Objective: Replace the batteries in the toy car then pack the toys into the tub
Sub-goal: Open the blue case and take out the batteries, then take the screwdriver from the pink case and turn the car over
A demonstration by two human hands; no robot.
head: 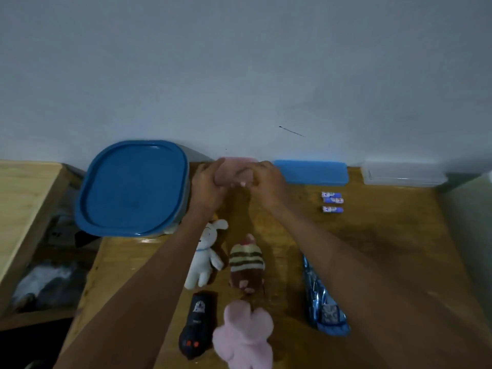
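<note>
Head view, looking down on a wooden desk (372, 235) set against a pale wall (239, 62).

Both hands up near the desk's far edge, around a pink case (234, 169). Left hand (207, 187) curled round the case's left side, thumb and fingers wrapped over it. Right hand (266, 185) on its right side, fingertips pinching at the lower front edge. Too blurred there to tell whether the case is open or closed, or whether it sits on the desk or just above it.

Blue-lidded tub (133, 187) at the far left corner, lid on, close beside the left hand. Along the far edge to the right of the hands: a blue case (311, 173), then a clear plastic box (404, 174) toward the far right corner, both against the wall.

Three small batteries (332, 201) in a loose stack in front of the blue case, well apart from the hands; the top two touching, the third just below.

Near the middle of the desk, between the forearms: a white stuffed rabbit (206, 259) partly under the left forearm, and just beside it a brown striped plush cake (246, 265). Closer to the near edge: a dark toy car (195, 326), red marks at its near end, and a pink plush toy (243, 336) touching or almost touching it on the right. A blue shiny packet (322, 299) lengthways under the right forearm.

Left of the desk, a lower wooden shelf (24, 198) with blurred clutter.
</note>
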